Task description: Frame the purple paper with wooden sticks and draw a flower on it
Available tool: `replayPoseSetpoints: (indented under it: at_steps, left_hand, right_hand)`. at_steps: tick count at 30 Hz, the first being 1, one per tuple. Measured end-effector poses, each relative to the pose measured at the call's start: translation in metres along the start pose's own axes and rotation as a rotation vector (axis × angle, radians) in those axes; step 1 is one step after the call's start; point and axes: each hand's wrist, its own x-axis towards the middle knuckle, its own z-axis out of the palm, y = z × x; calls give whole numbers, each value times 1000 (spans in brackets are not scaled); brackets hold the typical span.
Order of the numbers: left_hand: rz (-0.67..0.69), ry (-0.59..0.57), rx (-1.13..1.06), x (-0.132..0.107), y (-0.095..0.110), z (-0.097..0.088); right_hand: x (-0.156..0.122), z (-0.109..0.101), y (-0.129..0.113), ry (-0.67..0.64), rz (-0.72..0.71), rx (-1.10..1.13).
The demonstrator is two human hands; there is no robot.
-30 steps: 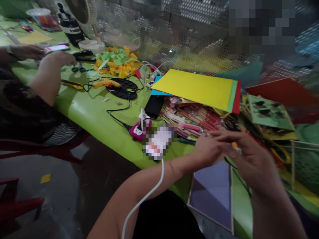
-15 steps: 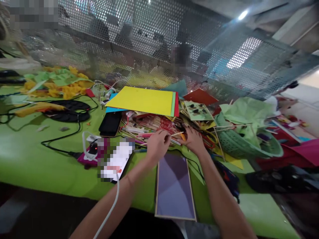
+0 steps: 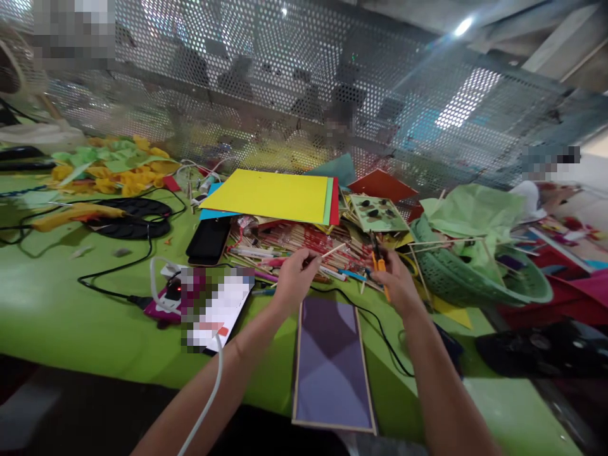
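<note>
My left hand [image 3: 299,273] pinches a thin wooden stick [image 3: 332,251], which points up to the right over a heap of loose sticks [image 3: 304,237]. To its right, my right hand [image 3: 396,282] is closed around orange-handled pliers [image 3: 380,266], their dark jaws pointing away from me. The jaws and the stick are apart. On the green table [image 3: 266,373], below and between both hands, lies a purple rectangular panel [image 3: 332,361] with thin wooden strips along its edges. Pens and a blue stick lie among the sticks near my fingers.
Coloured sheets [image 3: 270,196] cover the back of the heap. A green basket [image 3: 479,272] stands right. Left are a dark phone [image 3: 209,240], a lit phone [image 3: 223,310] on a white cable, a purple power strip [image 3: 164,304] and a yellow glue gun [image 3: 78,214]. A perforated metal screen [image 3: 266,82] rises behind.
My right hand has lifted the orange-handled pliers from the heap and moved right, toward me. The stick in my left hand now tilts up more steeply.
</note>
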Motion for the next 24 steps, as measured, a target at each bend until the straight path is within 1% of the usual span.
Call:
replayPoseSetpoints:
  at_steps: [1,3,6,9,11,14,18,24]
  left_hand:
    - [-9,-2,-28,0,1,0]
    - [-24,-15,-79,-1,3,1]
    - [-35,-45,-133,-3,7,2]
    - [-36,-62,-147,-5,9,3]
    - [-32,-71,-139,-6,8,5]
    - [-21,-91,-108,-6,5,9]
    - [-13,-107,-58,-8,2,14]
    - [-4,-129,10,-12,2,18]
  right_hand:
    - [-8,1,-3,-54,53,108]
    - [-24,8,-9,-135,114,184]
    - [-38,24,-19,-222,95,154]
    - [-42,36,-29,-293,58,88]
    - [-42,40,-34,-305,42,66]
    - [-41,43,-38,-313,23,89]
    - [-42,45,-34,-310,30,115]
    - [-42,45,-32,-327,82,121]
